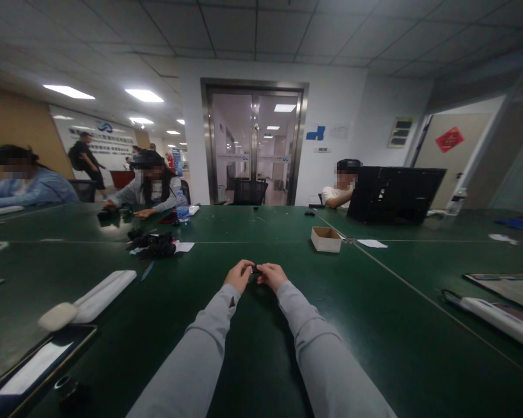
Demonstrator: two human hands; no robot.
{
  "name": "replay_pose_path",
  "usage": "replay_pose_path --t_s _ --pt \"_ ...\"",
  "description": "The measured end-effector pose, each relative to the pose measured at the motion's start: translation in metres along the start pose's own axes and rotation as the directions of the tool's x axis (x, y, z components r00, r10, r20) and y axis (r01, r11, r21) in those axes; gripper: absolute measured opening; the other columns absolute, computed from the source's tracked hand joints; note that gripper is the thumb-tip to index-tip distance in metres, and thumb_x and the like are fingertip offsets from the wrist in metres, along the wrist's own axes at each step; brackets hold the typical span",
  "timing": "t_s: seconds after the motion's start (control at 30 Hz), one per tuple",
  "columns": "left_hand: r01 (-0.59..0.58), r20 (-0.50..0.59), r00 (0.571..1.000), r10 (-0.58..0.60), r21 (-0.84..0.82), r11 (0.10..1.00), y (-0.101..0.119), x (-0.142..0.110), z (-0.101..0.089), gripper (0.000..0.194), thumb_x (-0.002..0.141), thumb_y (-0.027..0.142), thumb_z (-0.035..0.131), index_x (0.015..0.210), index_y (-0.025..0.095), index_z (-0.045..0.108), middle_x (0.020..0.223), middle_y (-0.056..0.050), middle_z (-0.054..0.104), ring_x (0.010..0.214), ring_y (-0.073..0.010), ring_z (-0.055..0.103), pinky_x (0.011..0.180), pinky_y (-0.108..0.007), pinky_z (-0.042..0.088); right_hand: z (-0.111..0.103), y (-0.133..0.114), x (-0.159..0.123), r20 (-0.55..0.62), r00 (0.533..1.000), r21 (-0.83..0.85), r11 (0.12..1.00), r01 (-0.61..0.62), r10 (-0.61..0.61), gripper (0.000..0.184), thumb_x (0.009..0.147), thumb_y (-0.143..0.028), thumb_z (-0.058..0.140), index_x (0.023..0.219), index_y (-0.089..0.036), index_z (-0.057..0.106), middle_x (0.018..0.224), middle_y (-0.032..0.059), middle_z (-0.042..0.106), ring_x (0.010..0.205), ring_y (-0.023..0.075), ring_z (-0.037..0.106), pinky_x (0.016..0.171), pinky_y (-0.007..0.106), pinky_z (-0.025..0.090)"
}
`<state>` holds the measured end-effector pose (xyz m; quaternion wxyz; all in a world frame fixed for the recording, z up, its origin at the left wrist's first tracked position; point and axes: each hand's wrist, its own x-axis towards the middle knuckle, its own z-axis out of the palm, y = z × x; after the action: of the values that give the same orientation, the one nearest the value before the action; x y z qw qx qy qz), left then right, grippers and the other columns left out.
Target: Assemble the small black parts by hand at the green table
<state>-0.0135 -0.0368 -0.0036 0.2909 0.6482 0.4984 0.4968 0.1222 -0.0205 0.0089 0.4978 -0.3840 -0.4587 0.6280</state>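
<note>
Both arms stretch forward in grey sleeves over the dark green table point(261, 337). Between my fingertips is a small dark object point(255, 269), too small to name. My left hand point(239, 275) is closed, pinching it from the left side. From the right, my right hand point(272, 275) grips it with thumb and fingers together. Much of the object is hidden behind the fingers. An open cardboard box point(326, 240) stands beyond my right hand, apart from it.
Left are a white long case point(107, 295), a black-rimmed tray point(35, 366), a black cylinder point(67, 389) and a dark heap of gear point(154, 242). A water bottle point(182, 207) stands farther back. Right are a monitor point(396, 194) and a white power strip point(501, 319). People sit across the table.
</note>
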Motion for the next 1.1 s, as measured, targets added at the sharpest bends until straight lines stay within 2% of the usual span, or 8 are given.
replay_pose_path --t_s 0.2,0.47,0.6,0.83,1.1 --pt "0.001 -0.001 1.0 -0.001 0.046 0.999 0.002 -0.001 -0.001 0.026 0.077 0.032 0.039 0.09 0.018 0.057 0.075 -0.001 0.058 0.057 -0.0088 0.052 0.047 -0.017 0.041 0.0 -0.001 -0.001 0.016 1.0 -0.004 1.0 0.015 -0.015 0.01 0.065 -0.015 0.063 0.06 -0.011 0.055 0.044 -0.0011 0.053 0.038 0.0081 0.049 0.039 0.021 0.046" --pt "0.025 -0.026 0.999 -0.021 0.159 0.987 0.001 0.0 -0.001 0.026 0.079 0.034 0.038 0.085 0.02 0.059 0.06 0.002 0.055 0.051 -0.0078 0.049 0.051 -0.018 0.04 0.0 0.001 0.001 -0.004 1.0 -0.015 1.0 0.014 -0.014 0.008 0.066 -0.013 0.06 0.059 -0.011 0.056 0.043 -0.0014 0.053 0.037 0.0078 0.049 0.038 0.02 0.046" --pt "0.097 -0.011 0.995 -0.097 0.125 0.987 0.004 0.0 0.0 0.028 0.079 0.038 0.036 0.085 0.02 0.057 0.058 0.004 0.054 0.044 -0.007 0.047 0.049 -0.019 0.039 0.001 0.0 0.001 -0.029 1.0 -0.01 1.0 0.007 -0.007 0.01 0.066 -0.012 0.059 0.057 -0.011 0.056 0.041 -0.0011 0.052 0.036 0.0073 0.048 0.037 0.019 0.045" --pt "0.054 0.019 0.998 -0.054 -0.002 0.999 -0.002 0.001 0.002 0.023 0.072 0.033 0.048 0.089 0.018 0.056 0.08 -0.002 0.06 0.058 -0.0088 0.053 0.051 -0.02 0.045 0.001 -0.002 0.0 -0.041 0.999 -0.007 1.0 -0.009 0.009 0.01 0.065 -0.012 0.06 0.056 -0.01 0.056 0.039 -0.0016 0.051 0.035 0.0075 0.048 0.037 0.019 0.046" --pt "0.046 -0.023 0.999 -0.046 0.002 0.999 -0.009 0.005 0.003 0.02 0.072 0.033 0.049 0.081 0.016 0.055 0.072 -0.003 0.058 0.061 -0.0109 0.054 0.05 -0.021 0.046 0.0 -0.001 0.001 -0.024 1.0 0.009 1.0 -0.003 0.004 0.011 0.065 -0.013 0.062 0.056 -0.01 0.056 0.04 -0.0009 0.051 0.035 0.0074 0.049 0.037 0.019 0.046"
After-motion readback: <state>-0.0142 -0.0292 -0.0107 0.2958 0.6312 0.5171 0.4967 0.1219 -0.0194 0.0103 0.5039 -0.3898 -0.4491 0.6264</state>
